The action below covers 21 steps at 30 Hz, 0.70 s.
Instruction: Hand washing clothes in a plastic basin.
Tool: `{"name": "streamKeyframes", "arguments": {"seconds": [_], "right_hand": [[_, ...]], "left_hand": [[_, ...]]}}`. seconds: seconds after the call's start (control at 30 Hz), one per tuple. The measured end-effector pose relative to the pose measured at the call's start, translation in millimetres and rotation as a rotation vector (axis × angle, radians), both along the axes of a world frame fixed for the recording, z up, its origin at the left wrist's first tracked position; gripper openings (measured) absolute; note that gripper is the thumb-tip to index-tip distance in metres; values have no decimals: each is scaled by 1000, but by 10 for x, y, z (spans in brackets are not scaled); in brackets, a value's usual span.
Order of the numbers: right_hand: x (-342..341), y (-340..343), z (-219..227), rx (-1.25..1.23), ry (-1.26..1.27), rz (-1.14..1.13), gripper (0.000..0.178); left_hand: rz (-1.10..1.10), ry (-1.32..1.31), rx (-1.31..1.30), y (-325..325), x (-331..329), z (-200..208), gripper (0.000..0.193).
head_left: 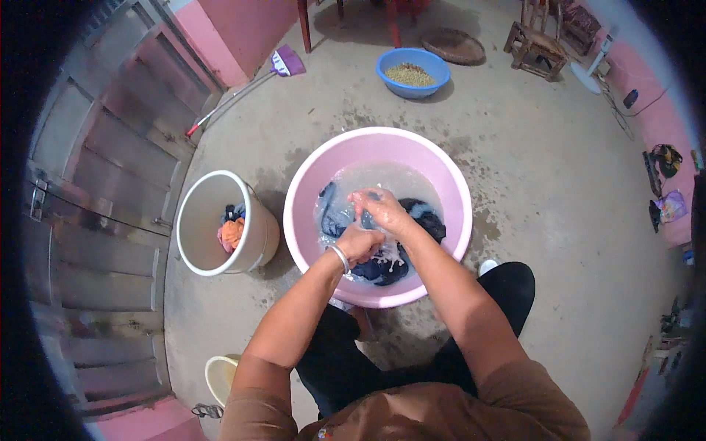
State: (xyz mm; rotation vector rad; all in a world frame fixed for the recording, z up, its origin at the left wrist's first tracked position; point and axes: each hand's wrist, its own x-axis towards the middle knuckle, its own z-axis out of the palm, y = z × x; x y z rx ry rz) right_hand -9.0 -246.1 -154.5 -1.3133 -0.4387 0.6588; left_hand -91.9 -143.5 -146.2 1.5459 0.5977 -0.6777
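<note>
A large pink basin [294, 176] of cloudy water stands in front of me, with dark wet clothes [423, 218] partly sunk in it. My left hand [359, 244], a silvery bangle [340, 257] at its wrist, is closed like a fist above the water. Just beyond it, my right hand [384, 209] has its fingers curled inward, close against the left. Something pale and wet shows between the two hands; whether it is cloth or running water is unclear. Whitish water [390, 253] splashes down beneath the left hand onto the dark cloth.
Left of the basin, a cream bucket [193, 213] holds an orange cloth [231, 235] and darker ones. Farther off are a blue basin of small grains [409, 75], a woven tray [453, 46], a purple broom [287, 62] and a wooden chair [539, 44]. A metal door lines the left.
</note>
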Motion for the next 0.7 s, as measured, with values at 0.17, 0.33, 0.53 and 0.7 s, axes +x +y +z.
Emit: {"name": "streamKeyframes", "arguments": {"seconds": [0.17,0.33,0.53,0.7], "right_hand": [[-93,212,-179,1,267,-125,29],[-84,259,-354,-41,424,-451,35],[-212,206,-596,68,748,-379,26],[-93,287,-136,-266,459,30,48]], "left_hand": [[-324,-293,766,-84,10,-73,50],[-388,-211,854,-162,0,-63,74],[-421,-156,869,-138,-144,-309,43],[-398,-125,937,636,-216,15,35]]}}
